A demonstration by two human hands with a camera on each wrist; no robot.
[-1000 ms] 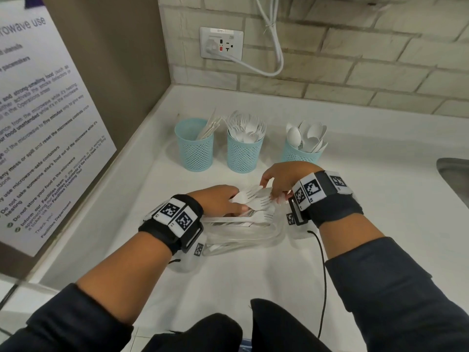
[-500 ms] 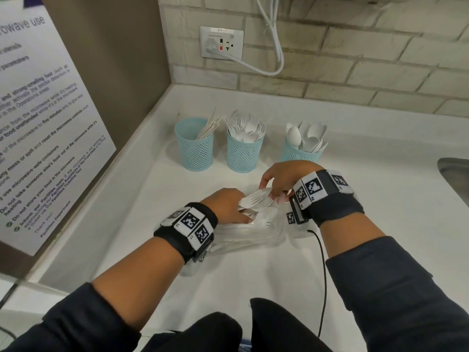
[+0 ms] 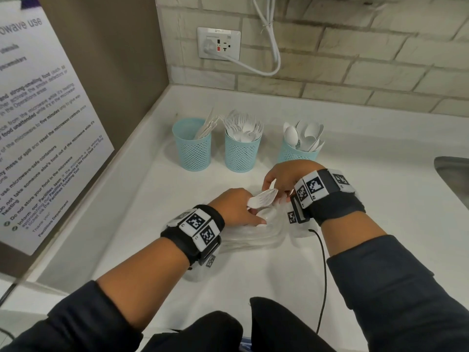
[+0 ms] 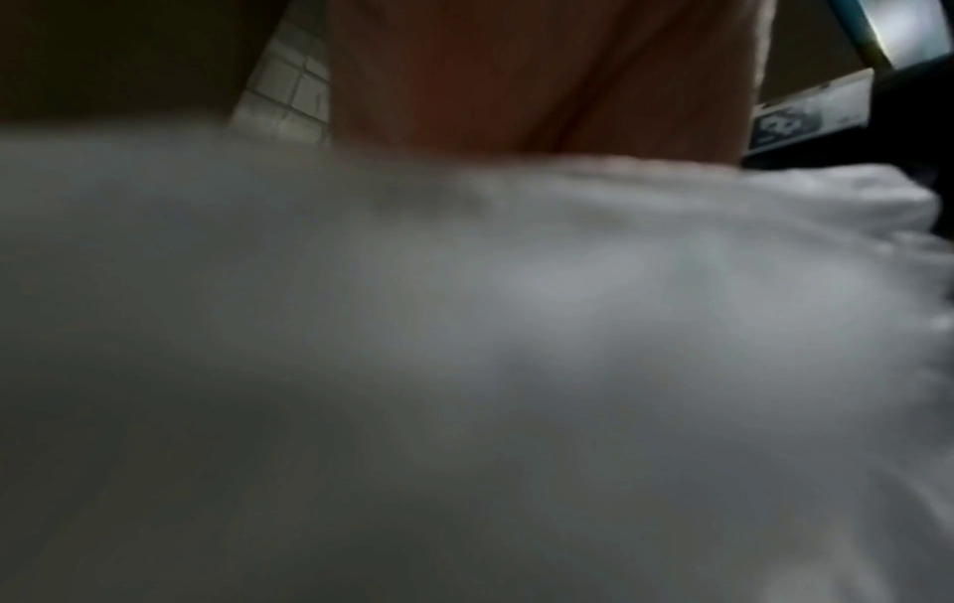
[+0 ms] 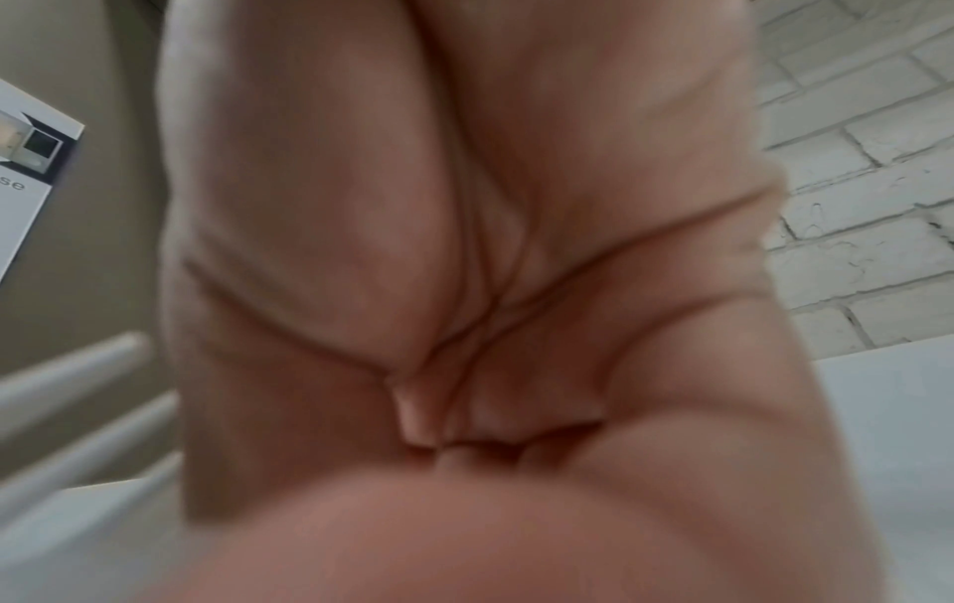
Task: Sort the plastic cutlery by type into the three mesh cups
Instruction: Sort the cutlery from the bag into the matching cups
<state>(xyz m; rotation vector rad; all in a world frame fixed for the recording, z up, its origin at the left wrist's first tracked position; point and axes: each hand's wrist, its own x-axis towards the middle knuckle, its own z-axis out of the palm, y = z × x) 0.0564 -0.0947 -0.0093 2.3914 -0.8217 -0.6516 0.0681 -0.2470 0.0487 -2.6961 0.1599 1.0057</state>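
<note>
A small bundle of white plastic forks [image 3: 262, 198] is held between both hands above a clear plastic container [image 3: 253, 240] on the white counter [image 3: 142, 224]. My left hand [image 3: 238, 209] grips the bundle from the left, its lower fingers touching the container rim. Curled over the fork heads from the right is my right hand [image 3: 281, 179]. Behind stand three teal mesh cups: the left cup [image 3: 192, 151] with knives, the middle cup [image 3: 242, 152] with forks, the right cup [image 3: 297, 153] with spoons. The left wrist view is a blur of palm [image 4: 542, 81] and white. The right wrist view shows curled fingers [image 5: 413, 424].
A brown side panel with a printed notice [image 3: 38, 123] borders the counter on the left. A brick wall with a socket [image 3: 218, 43] and white cable runs behind. A steel sink [image 3: 454, 179] lies at the right edge. A black wire [image 3: 323, 262] trails from my right wrist.
My left hand has moved right and forward, closer to the right hand. The fanned forks are now drawn into a tighter bundle between both hands. The cups have not moved.
</note>
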